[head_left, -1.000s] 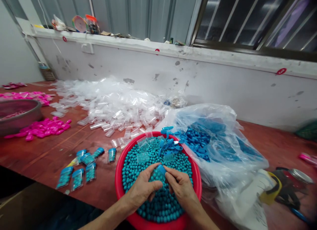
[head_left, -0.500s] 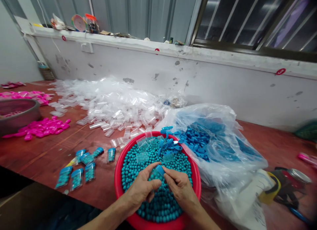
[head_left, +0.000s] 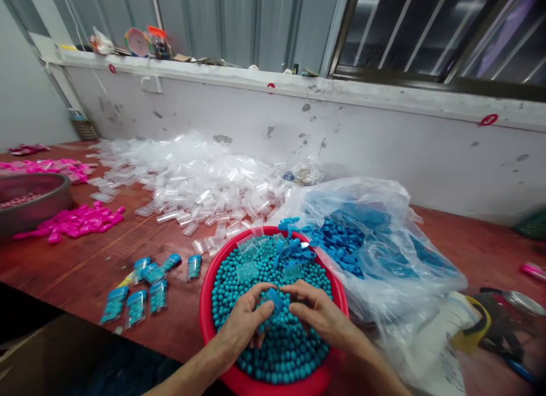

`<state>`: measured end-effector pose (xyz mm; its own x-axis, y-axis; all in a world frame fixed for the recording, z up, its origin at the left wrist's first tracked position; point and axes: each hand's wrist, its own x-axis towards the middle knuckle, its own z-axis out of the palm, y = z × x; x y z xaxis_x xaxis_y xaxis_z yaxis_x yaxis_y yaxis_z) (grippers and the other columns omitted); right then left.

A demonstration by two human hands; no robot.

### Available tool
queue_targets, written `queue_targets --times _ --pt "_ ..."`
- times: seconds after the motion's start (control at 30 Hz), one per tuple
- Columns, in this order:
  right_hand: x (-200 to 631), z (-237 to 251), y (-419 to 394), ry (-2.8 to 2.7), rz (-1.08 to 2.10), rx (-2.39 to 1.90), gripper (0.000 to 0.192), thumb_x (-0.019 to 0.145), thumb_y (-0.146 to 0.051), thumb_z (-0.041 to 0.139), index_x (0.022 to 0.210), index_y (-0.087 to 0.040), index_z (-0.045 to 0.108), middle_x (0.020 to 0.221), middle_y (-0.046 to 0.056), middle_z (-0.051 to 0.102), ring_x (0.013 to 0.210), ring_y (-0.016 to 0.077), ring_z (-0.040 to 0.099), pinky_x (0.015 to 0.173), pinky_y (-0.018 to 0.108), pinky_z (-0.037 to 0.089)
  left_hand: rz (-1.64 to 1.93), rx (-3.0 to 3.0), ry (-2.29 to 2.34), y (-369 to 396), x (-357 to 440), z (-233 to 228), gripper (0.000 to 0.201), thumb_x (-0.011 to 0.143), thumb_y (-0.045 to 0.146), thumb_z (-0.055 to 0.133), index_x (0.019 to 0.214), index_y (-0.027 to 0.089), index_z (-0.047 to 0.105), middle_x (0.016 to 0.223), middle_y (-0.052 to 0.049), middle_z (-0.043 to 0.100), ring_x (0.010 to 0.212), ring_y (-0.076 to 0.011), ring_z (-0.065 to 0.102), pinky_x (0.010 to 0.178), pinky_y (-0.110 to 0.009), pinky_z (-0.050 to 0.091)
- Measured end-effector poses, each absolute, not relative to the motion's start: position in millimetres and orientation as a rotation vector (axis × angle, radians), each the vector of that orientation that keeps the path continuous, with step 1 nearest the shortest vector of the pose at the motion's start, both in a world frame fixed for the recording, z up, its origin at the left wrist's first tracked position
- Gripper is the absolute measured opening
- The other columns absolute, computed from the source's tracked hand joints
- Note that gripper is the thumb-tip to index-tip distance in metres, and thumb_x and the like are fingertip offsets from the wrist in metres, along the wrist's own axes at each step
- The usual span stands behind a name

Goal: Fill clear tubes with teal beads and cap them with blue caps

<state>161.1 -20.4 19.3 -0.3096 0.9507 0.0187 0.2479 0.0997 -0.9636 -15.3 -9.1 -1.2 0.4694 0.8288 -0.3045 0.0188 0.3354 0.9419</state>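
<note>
On a red wooden bench (head_left: 85, 265), a round red plastic basin (head_left: 206, 305) holds turquoise beads (head_left: 277, 374). Above them, the left hand (head_left: 243, 322) pinches a blue-capped clear plastic container (head_left: 274, 300); the right hand (head_left: 319, 313), fingers parted, apparently empty, hovers at its three o'clock. A slackened pinch could drop the container, which looks tilted, partly finger-hidden.

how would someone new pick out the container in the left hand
Find the round red basin of turquoise beads at the front of the red table. Over the beads, the left hand grips a small blue-capped container. Similar capped containers lie on the table to the left; this is the only one held in a hand.
</note>
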Motion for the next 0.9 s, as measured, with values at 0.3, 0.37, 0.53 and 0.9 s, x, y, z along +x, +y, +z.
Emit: queue_targets --times 0.3,0.37,0.53,0.9 --pt "138.9 4.7 -25.7 -1.705 0.919 -1.332 0.038 0.08 -0.03 0.05 0.116 -0.018 0.053 0.111 0.01 0.058 0.102 0.0231 0.053 0.089 0.039 0.041 0.746 1.204 1.045 -11.4 -9.7 -2.4 0.042 0.078 0.04 0.046 0.114 0.02 0.039 0.06 0.007 0.047 0.035 -0.006 0.04 0.034 -0.018 0.033" --pt "133.7 3.1 -31.3 -1.85 0.909 -1.339 0.055 0.075 -0.032 0.057 0.126 -0.018 0.042 0.122 0.011 0.05 0.112 0.0246 0.046 0.093 0.04 0.037 0.826 1.183 1.074 -11.8 -6.4 -0.2 0.041 0.078 0.034 0.047 0.116 0.019 0.041 0.07 0.003 0.054 0.051 -0.0101 0.052 0.048 -0.021 0.043" --pt "120.8 4.3 -36.9 -1.937 0.836 -1.43 0.08 0.06 -0.029 0.067 0.129 -0.013 0.03 0.116 0.013 0.046 0.103 0.0243 0.05 0.086 0.036 0.042 0.892 1.138 0.934 -12.2 -1.2 7.6 0.036 0.073 0.027 0.054 0.107 0.017 0.049 0.091 -0.001 0.06 0.091 -0.0165 0.053 0.083 -0.025 0.04" --pt "106.3 -6.6 -51.6 -1.987 0.586 -1.58 0.074 0.062 -0.03 0.063 0.127 -0.015 0.032 0.111 0.016 0.049 0.097 0.0301 0.054 0.079 0.042 0.045 0.827 1.306 1.063 -20.7 3.0 -0.7 0.017 0.077 0.032 0.049 0.086 0.018 0.05 0.065 0.004 0.051 0.062 -0.0116 0.047 0.059 -0.021 0.038"
